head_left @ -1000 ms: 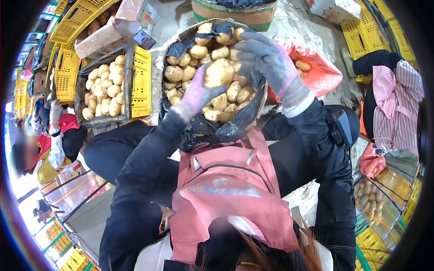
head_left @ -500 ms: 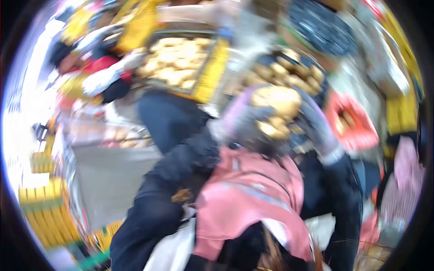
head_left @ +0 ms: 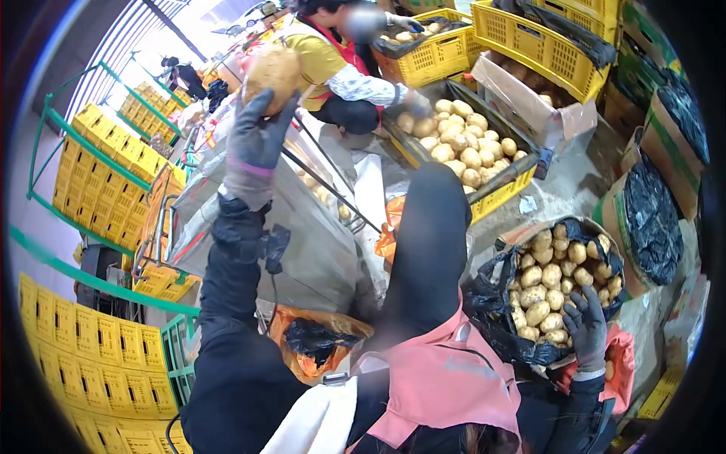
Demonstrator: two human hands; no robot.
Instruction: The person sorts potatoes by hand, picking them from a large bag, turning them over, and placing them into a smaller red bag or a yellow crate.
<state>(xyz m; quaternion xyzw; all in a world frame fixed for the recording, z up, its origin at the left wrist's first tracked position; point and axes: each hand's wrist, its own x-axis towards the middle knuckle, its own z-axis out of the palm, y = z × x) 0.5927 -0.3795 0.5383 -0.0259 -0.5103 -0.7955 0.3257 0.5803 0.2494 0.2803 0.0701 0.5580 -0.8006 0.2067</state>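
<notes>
My left hand (head_left: 261, 136), in a grey glove with a purple band, is raised at the upper left, with its fingers closed around a large brown potato (head_left: 272, 76). Down at the right, my gloved right hand (head_left: 586, 325) lies over the near rim of a box lined with a black plastic bag (head_left: 488, 291). Its fingers are somewhat apart and nothing shows in its grasp. Under and beyond its fingertips are several potatoes (head_left: 533, 295) filling the lined box.
A co-worker in a yellow top (head_left: 314, 57) reaches into a yellow crate (head_left: 503, 193) of potatoes. A grey-covered stand (head_left: 314, 257) is below my left arm. An orange bag (head_left: 291, 325) lies near my lap; yellow crates (head_left: 98, 356) are stacked at left, black-lined cartons (head_left: 650, 219) at right.
My left hand has swung from over the lined box to the upper left with a potato. My right hand, earlier around potatoes too, is now lower at the box's rim. The view has turned left.
</notes>
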